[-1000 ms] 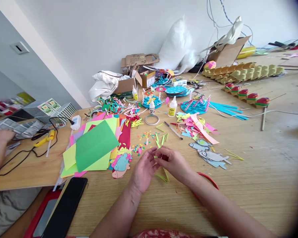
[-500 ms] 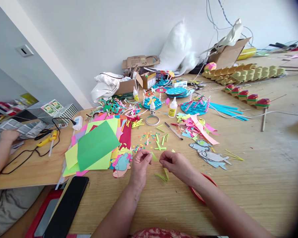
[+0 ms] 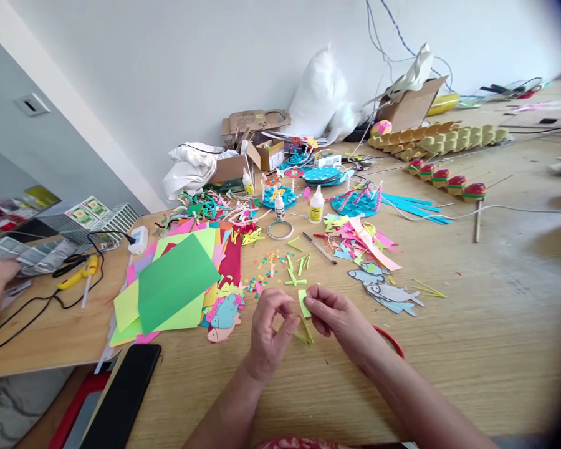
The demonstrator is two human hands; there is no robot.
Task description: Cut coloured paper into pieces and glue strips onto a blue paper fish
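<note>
Between the thumb and fingers of my right hand (image 3: 331, 312) is a small light-green paper strip (image 3: 303, 302), held upright above the table. Just left of it, my left hand (image 3: 270, 327) is empty, its fingers curled with a gap between thumb and forefinger. Under the hands lie thin folded yellow-green paper strips (image 3: 305, 337), partly hidden. More short green strips (image 3: 291, 269) are scattered just beyond. A red ring-shaped edge (image 3: 389, 342) shows beside my right forearm, which covers the rest of it.
Coloured paper sheets (image 3: 177, 284) and fish cut-outs (image 3: 225, 318) lie to the left, grey fish cut-outs (image 3: 388, 290) to the right. Glue bottles (image 3: 316, 207), a tape roll (image 3: 280, 230), a pen (image 3: 320, 248) and paper scraps (image 3: 362, 240) are ahead. Another person's hand (image 3: 0, 271) is at far left.
The green strip has passed from my left fingers to my right hand. My left fingers have parted. The whole view has shifted slightly.
</note>
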